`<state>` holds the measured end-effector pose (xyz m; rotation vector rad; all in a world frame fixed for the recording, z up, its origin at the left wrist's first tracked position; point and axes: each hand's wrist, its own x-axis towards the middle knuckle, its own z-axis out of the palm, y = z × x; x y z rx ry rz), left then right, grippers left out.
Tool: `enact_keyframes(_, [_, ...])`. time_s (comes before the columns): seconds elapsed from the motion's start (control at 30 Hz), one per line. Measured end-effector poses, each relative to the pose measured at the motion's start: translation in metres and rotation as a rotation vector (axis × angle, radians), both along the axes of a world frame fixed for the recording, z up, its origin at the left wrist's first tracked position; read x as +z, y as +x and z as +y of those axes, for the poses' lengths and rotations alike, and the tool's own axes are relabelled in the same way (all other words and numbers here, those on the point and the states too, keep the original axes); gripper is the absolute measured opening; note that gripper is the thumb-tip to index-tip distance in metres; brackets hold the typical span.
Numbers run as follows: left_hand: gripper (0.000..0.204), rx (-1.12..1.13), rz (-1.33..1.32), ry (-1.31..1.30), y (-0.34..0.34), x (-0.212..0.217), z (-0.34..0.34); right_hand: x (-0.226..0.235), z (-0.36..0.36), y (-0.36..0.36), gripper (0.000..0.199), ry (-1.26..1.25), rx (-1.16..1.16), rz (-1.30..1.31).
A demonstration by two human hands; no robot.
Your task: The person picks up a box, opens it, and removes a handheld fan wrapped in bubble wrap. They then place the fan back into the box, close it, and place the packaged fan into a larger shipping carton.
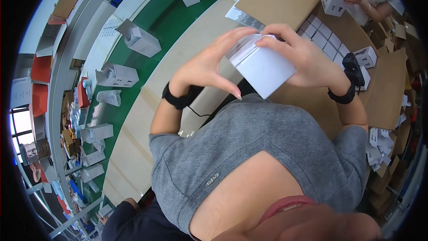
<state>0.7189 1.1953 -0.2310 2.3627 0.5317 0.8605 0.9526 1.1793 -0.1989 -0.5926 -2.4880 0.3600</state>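
Note:
A small white cardboard box (266, 69) is held up in front of my chest, tilted, with a printed side facing left. My right hand (310, 60) grips it from the right, thumb across its upper face and fingers around the far side. My left hand (207, 60) is open at the box's left, its fingers stretched toward the far edge and its thumb standing apart. Whether the left fingertips touch the box I cannot tell. Beyond my right hand, a large brown carton (350, 29) contains rows of white boxes (322, 38).
A green conveyor belt (171, 20) on the left carries open white boxes (141, 40) and a plastic-wrapped item (109, 97). At the upper right a co-worker's hands hold a white box (335, 1). Another person's dark sleeve (122, 221) shows at the lower left. Loose cartons (388, 187) lie at the right.

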Motion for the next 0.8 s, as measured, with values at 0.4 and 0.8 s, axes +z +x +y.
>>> enact_keyframes(0.4, [0.077,0.321,0.19,0.294,0.023,-0.014,0.027,-0.014,0.033,0.031,0.054,-0.408,-0.226,0.16])
enact_keyframes(0.8, [0.071,0.342,0.313,0.451,0.052,-0.003,0.027,-0.037,0.039,0.035,0.045,-0.595,-0.205,0.251])
